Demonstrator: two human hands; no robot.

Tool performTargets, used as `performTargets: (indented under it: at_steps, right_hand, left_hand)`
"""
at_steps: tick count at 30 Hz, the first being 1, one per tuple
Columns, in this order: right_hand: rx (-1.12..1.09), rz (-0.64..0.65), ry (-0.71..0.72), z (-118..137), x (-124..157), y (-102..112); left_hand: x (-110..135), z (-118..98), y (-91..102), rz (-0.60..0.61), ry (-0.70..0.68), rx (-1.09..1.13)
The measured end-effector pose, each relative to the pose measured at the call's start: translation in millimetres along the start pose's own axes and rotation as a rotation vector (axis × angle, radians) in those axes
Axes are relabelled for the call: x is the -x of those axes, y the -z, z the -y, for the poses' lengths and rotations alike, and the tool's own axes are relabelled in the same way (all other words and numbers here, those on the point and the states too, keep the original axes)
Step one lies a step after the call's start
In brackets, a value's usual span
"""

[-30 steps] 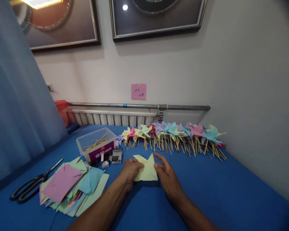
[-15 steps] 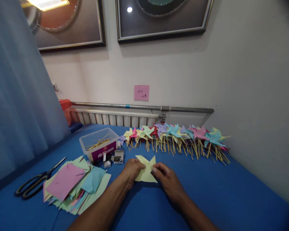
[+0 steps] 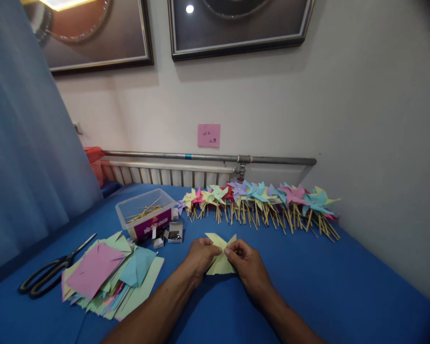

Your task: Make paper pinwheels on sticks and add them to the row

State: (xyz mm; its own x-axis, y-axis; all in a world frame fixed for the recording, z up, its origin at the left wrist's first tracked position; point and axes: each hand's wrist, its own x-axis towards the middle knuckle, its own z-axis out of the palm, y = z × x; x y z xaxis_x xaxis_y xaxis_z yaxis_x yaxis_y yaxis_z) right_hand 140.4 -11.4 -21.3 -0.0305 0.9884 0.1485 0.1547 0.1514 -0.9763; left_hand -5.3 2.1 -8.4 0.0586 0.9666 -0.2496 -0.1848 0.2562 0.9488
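A pale yellow paper pinwheel blade [image 3: 221, 265], partly folded, is held between both hands over the blue table. My left hand [image 3: 201, 258] pinches it from the left, its thumb pressed near the middle of the paper. From the right, my right hand [image 3: 246, 262] grips the same paper, thumb and fingertips close to the centre. The two thumbs almost meet. Fingers cover parts of the folds, so I cannot tell how many corners are bent in.
A clear plastic box [image 3: 146, 210] of sticks stands behind small boxes of metal pins [image 3: 174, 233]. Stacked cut paper [image 3: 95, 270] lies left, beside black-handled scissors [image 3: 52, 272]. Finished pinwheels [image 3: 258, 193] line the back of the blue table [image 3: 337, 296], near a pipe [image 3: 283, 161].
My left thumb has moved right to the paper's middle, and my hands are closer together. The paper is folded further inward. The view has shifted slightly.
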Motion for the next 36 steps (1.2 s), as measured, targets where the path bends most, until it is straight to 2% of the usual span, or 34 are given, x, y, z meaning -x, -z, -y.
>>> performTargets:
  at_steps: [9,15,28,36]
  right_hand:
    - [0.05,0.004,-0.019,-1.7,0.3,0.7]
    - [0.097,-0.026,-0.047,-2.0,-0.6,0.9]
    - [0.129,-0.086,-0.095,2.3,-1.8,-0.4]
    - [0.202,-0.131,-0.068,-1.1,-2.1,-2.7]
  left_hand:
    - [-3.5,4.4,0.8,-0.024,-0.003,-0.067]
    - [-6.0,6.8,2.6,0.006,-0.022,-0.08]
    - [-4.8,5.5,0.5,-0.009,-0.003,-0.118]
    - [-5.9,7.9,0.4,-0.011,-0.025,-0.121]
